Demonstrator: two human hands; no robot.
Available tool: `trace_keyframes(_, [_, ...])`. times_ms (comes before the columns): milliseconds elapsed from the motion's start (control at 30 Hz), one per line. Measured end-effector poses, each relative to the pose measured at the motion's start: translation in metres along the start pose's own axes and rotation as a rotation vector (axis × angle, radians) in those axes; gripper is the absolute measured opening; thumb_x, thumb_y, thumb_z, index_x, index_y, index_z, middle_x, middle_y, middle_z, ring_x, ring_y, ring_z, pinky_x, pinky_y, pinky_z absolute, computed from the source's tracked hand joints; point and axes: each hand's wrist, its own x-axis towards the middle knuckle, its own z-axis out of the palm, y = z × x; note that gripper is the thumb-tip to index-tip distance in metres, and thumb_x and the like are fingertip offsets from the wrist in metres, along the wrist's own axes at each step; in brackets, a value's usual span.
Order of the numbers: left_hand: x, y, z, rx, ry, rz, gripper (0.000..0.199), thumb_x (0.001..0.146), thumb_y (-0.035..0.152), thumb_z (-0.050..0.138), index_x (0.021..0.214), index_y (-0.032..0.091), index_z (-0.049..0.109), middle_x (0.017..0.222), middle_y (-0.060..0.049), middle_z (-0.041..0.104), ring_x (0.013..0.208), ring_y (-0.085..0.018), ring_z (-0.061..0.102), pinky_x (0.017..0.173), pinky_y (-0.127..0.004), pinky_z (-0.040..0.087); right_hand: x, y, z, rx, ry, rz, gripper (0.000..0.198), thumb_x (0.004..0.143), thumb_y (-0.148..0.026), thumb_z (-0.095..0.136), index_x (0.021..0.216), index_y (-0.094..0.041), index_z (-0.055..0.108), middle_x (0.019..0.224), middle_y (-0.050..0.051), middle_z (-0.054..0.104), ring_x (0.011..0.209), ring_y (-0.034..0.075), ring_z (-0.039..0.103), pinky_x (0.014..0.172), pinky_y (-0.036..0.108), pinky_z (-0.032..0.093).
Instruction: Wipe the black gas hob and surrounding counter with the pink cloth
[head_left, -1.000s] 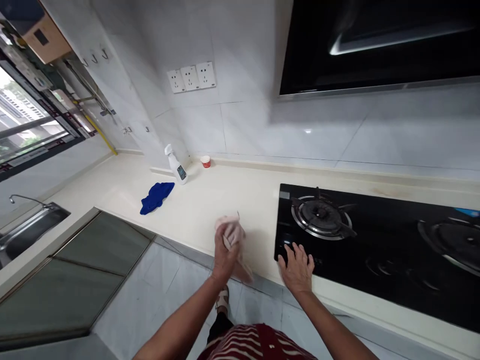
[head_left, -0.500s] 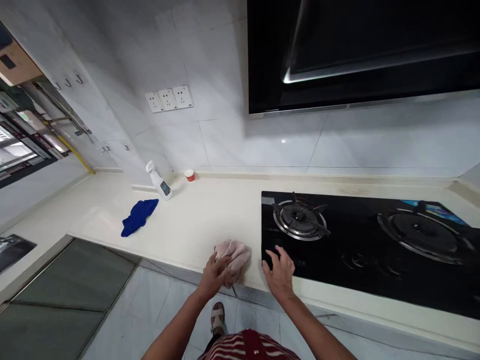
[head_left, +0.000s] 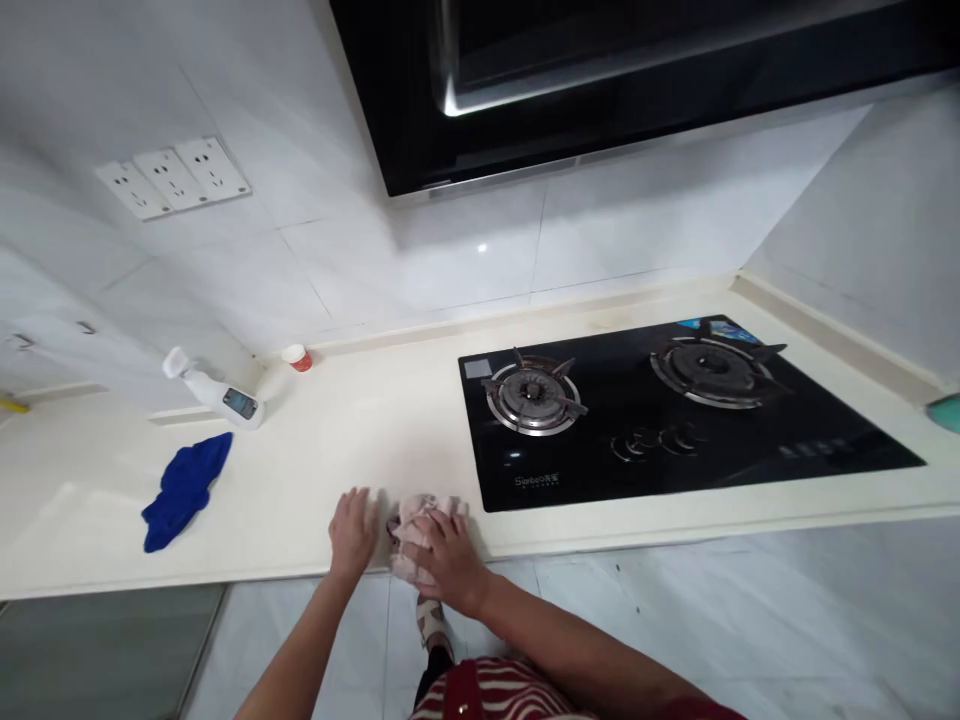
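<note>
A crumpled pale pink cloth (head_left: pixel 411 512) lies at the counter's front edge, left of the black gas stove (head_left: pixel 585 455). My right hand (head_left: pixel 450 565) is over it, with its fingers bent into the folds and gripping it. Just to the cloth's left, my left hand (head_left: pixel 354 532) rests on the countertop (head_left: pixel 322 450), apart from the cloth. Its fingers are extended with nothing in them.
A blue cloth (head_left: pixel 184 490) lies on the counter at the left. Behind it a white spray bottle (head_left: pixel 217 393) leans or lies tilted, and a small red-and-white cup (head_left: pixel 298 357) stands by the wall. Above the stove hangs a black range hood (head_left: pixel 600 90).
My right hand has moved from the stove's corner onto the pink cloth. My left hand has let go of the cloth and shifted left. The view has turned to the right.
</note>
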Motion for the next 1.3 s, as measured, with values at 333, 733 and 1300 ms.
trace_keyframes(333, [0.001,0.034,0.034,0.083,-0.091,0.351,0.04,0.097,0.039,0.047,0.128,0.02,0.064,0.15,-0.016,0.052,0.146,-0.033,0.04,0.113,-0.053,0.038,-0.197,0.119,-0.082,-0.184,0.21,0.344,0.041,0.072,-0.02,0.073,0.112,-0.029,0.068,0.139,0.01,0.055,0.134,0.035,0.045,0.109,0.057,0.037])
trace_keyframes(733, [0.005,0.023,0.042,0.234,0.004,0.399,0.041,0.098,0.041,0.044,0.129,0.021,0.063,0.147,-0.015,0.056,0.14,-0.03,0.047,0.107,-0.048,0.042,-0.15,0.184,-0.16,-0.099,0.193,1.116,0.065,0.083,-0.069,0.052,0.138,-0.034,0.055,0.16,0.009,0.035,0.147,0.041,0.028,0.111,0.069,0.026])
trace_keyframes(1300, [0.016,0.017,0.039,0.244,-0.077,0.306,0.043,0.095,0.042,0.044,0.128,0.026,0.065,0.148,-0.01,0.056,0.14,-0.026,0.048,0.108,-0.046,0.042,-0.059,0.096,-0.088,-0.017,0.075,0.39,0.05,0.085,-0.044,0.062,0.134,-0.037,0.056,0.152,0.0,0.047,0.143,0.03,0.031,0.113,0.052,0.027])
